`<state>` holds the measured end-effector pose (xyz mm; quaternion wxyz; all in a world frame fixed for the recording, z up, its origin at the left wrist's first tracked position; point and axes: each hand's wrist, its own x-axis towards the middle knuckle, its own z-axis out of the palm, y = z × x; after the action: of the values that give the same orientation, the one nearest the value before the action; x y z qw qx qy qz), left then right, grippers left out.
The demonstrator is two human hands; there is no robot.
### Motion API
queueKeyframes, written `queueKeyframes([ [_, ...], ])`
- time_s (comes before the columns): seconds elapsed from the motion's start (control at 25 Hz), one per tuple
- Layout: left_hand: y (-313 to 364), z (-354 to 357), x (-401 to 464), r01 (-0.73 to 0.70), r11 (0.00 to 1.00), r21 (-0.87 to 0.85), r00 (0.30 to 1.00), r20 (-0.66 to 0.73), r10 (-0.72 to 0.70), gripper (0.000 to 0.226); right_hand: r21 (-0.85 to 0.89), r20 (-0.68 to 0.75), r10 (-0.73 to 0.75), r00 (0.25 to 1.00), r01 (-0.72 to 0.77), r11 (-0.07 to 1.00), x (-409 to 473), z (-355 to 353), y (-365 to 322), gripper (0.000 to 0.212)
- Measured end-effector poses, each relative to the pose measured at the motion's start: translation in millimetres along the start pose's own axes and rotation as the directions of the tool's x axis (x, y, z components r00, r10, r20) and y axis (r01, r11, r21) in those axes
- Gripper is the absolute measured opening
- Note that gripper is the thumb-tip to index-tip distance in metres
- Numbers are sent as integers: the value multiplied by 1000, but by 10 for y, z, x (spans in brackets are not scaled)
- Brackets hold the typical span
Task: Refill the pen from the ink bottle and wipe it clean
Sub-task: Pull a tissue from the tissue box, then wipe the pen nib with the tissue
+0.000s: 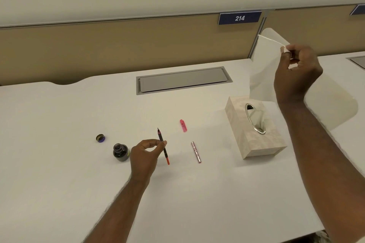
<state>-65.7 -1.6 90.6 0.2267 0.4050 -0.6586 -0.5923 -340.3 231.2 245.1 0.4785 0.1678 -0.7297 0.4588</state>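
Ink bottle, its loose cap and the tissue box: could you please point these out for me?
ink bottle (120, 152), head view, dark glass body.
cap (100, 137), head view, open inside.
tissue box (254, 144), head view, long side wall.

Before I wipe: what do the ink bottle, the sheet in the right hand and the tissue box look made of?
Ink bottle: likely glass, dark, glossy and see-through at its open mouth. Sheet: thin white tissue paper, matte, light passing through, hanging limp. Tissue box: apparently cardboard, matte beige mottled print, with a shiny plastic-looking film at the slot.

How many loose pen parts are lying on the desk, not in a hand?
2: the pink cap beyond the held pen section, and the metallic barrel to its right, near the tissue box. None looks hidden.
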Motion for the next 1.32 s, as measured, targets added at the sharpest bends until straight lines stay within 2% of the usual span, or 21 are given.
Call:
queueKeyframes([
  [0.12, 16, -2, -5, -7, 1000, -10, 1000, 2, 7, 13, 92, 86, 27, 996, -35, 995, -83, 39, -224, 13],
  [0.28, 53, 0, -22, -27, 999, -30, 999, 19, 27, 12, 256, 248, 193, 949, -256, 932, -398, 137, -532, 8],
  [0.48, 144, -7, -53, -60, 997, -57, 996, 69, 64, 9, 339, 483, 323, 814, -514, 788, -914, 254, -827, 2],
  [0.68, 239, -42, 15, -193, 981, -23, 965, 177, 194, 8, 368, 656, 372, 657, -709, 602, -1201, 314, -1082, 6],
  [0.84, 286, -33, 65, -208, 978, -20, 949, 239, 206, 8, 350, 744, 370, 557, -796, 495, -1294, 382, -1171, 6],
  [1.0, 307, -18, 25, -152, 984, -95, 967, 191, 168, 8, 296, 777, 397, 489, -839, 456, -1362, 447, -1146, 7],
  [1.12, 288, -31, 18, -163, 981, -102, 975, 138, 176, 9, 223, 797, 431, 423, -869, 442, -1441, 495, -1073, 5],
  [1.2, 290, -56, 23, -162, 980, -112, 977, 122, 176, 14, 145, 823, 450, 346, -895, 422, -1512, 520, -1033, 15],
  [1.32, 287, -92, 26, -103, 980, -167, 984, 130, 126, 23, 33, 886, 401, 231, -896, 443, -1646, 481, -979, 48],
])
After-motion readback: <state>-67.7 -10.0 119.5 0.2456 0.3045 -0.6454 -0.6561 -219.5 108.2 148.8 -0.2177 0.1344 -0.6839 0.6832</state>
